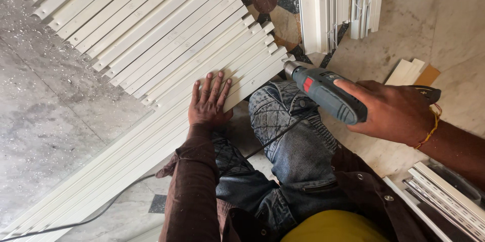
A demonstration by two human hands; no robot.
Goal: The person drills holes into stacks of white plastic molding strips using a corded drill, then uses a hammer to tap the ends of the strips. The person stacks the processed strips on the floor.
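Note:
My left hand (208,101) lies flat, fingers spread, on a row of long white plastic strips (166,45) laid side by side on the floor. My right hand (396,112) grips a grey-green electric drill (326,93). Its nose points left and touches the end of the nearest strip, close to my knee in blue jeans (283,121). The drill's black cord (275,136) runs down across my leg.
More white strips (91,171) run diagonally under the top row toward the lower left. A bundle of white profiles (333,5) lies at the top, another stack (444,196) at the lower right. Short offcuts (411,72) rest behind my right hand. The marble floor (45,111) is dusted with shavings.

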